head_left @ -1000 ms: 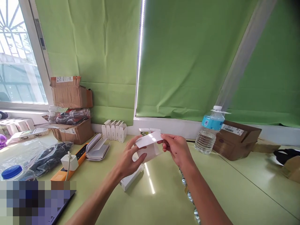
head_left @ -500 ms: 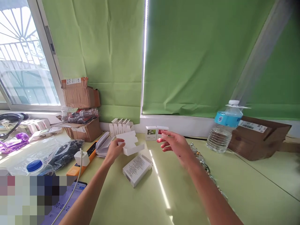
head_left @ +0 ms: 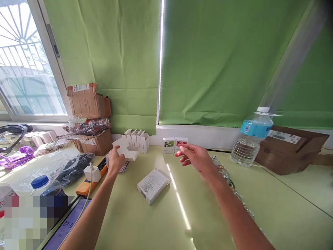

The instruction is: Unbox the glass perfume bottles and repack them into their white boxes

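My left hand (head_left: 116, 162) grips a white folded cardboard piece (head_left: 129, 152) with a cut-out edge, held over a stack of cards or booklets (head_left: 125, 166). Behind it, several narrow white boxes (head_left: 142, 141) stand in a row with flaps up. My right hand (head_left: 194, 158) hovers with fingers loosely bent and apart, holding nothing. Two small white boxes with flower pictures (head_left: 169, 146) stand just behind its fingertips. Between my arms, a flat white box with printed text (head_left: 153, 185) lies on the table, its far-end flap sticking out.
A large water bottle (head_left: 246, 149) and a brown carton (head_left: 288, 152) stand at right. Shiny crinkled wrapping (head_left: 229, 178) lies beside my right forearm. At left are an orange power strip (head_left: 87, 187) with a white charger, a phone (head_left: 69, 225), a blue-capped bottle (head_left: 43, 184) and stacked cartons (head_left: 88, 104).
My left hand has moved left and away from the flat box, carrying the white cardboard piece towards the row of narrow boxes. My right hand has stayed nearly in place.
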The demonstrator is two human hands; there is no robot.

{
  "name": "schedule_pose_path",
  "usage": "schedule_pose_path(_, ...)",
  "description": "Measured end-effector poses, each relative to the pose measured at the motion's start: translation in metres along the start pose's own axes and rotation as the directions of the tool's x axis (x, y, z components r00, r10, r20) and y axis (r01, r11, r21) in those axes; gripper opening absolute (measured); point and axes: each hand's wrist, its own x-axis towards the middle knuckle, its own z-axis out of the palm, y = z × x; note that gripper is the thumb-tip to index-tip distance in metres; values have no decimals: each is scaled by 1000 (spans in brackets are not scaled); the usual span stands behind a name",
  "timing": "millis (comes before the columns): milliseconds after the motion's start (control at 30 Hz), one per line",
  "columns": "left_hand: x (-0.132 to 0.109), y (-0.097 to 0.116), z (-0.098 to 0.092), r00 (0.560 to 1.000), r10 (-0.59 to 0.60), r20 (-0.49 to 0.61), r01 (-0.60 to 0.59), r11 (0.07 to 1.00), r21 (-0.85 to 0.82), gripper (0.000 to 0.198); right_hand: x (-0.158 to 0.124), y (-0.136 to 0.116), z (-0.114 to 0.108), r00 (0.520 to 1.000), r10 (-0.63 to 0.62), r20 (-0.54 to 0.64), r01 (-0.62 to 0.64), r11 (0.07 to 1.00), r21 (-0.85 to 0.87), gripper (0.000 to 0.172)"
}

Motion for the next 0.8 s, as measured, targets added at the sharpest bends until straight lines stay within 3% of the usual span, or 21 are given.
schedule_pose_path(233, -5, -10, 0, 993, 118, 8, -118, 973, 200, 53, 0, 3, -1, 999, -49, -4, 48, 997, -60, 27)
schedule_pose_path(467, -11, -21, -8, 991, 135, -10, -119, 907, 405, 48, 1, 7, 0, 997, -65, 30, 68, 992, -107, 28)
schedule_pose_path(800, -24, 11, -14, 952, 299, -63, -225, 825, 519, 39, -2, 3, 2, 992, -96, 76, 110, 971, -210, 28)
